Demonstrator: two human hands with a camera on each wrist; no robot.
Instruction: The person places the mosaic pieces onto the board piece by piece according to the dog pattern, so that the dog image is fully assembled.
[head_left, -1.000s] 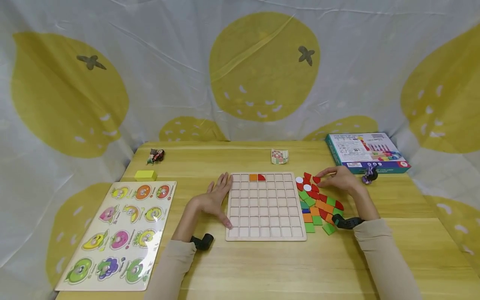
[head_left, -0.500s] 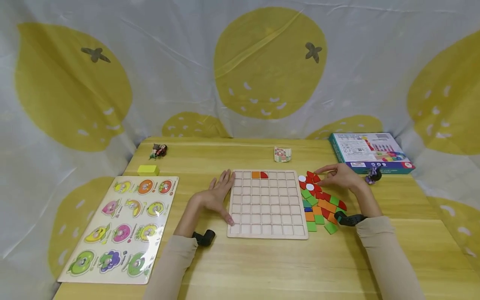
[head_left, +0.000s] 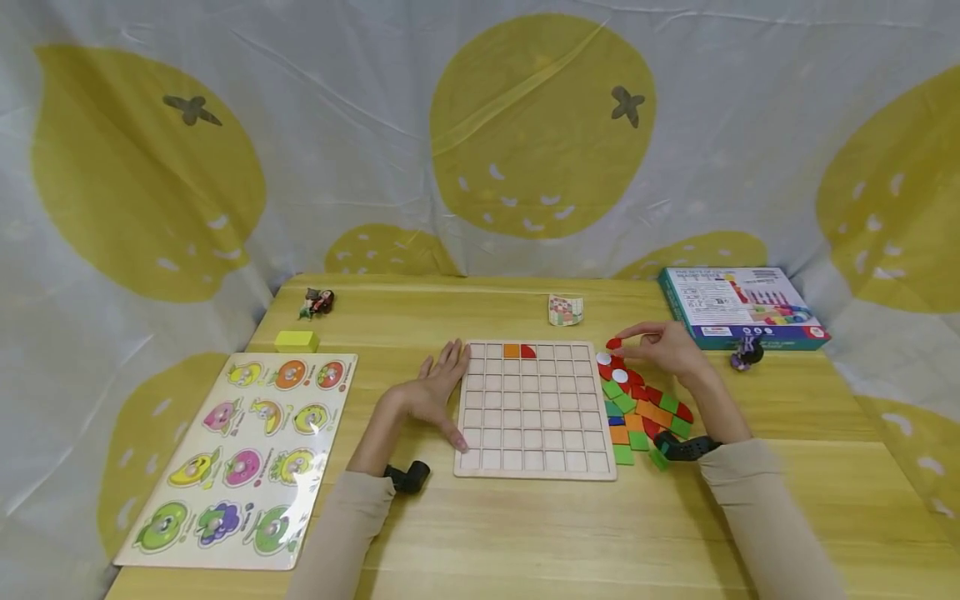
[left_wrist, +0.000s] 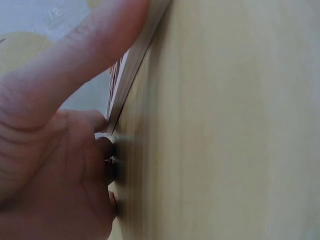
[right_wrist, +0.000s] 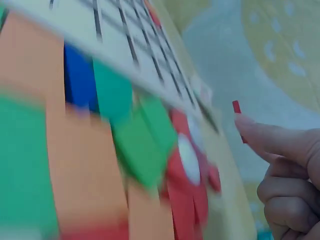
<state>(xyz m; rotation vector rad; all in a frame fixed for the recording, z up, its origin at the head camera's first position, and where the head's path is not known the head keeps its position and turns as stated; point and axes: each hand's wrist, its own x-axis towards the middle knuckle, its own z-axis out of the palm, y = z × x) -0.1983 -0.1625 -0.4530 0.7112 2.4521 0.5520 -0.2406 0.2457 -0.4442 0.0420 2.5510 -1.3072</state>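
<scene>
My right hand [head_left: 667,348] pinches a thin red tile [right_wrist: 236,106] between thumb and fingertip, raised over the far end of the tile pile. Its other fingers are curled in the right wrist view. A wooden grid board [head_left: 536,417] lies in the middle of the table. In its top row sit an orange square tile [head_left: 512,351] and a red quarter-round tile [head_left: 528,352], side by side. Along the board's left edge rests my left hand [head_left: 431,396], fingers spread, with the thumb at the near left corner. The left wrist view shows that thumb [left_wrist: 75,55] across the board's edge.
Loose tiles [head_left: 645,412] in green, orange, red, blue and white lie right of the board. A fruit puzzle board [head_left: 251,454] is at left, near a yellow block [head_left: 296,341]. Behind are a small patterned card [head_left: 566,309], a box [head_left: 742,304] and two figurines [head_left: 318,302].
My right hand has lifted a red tile from the pile and moved slightly left toward the board. The left hand stays on the board's edge. The head view has shifted slightly.
</scene>
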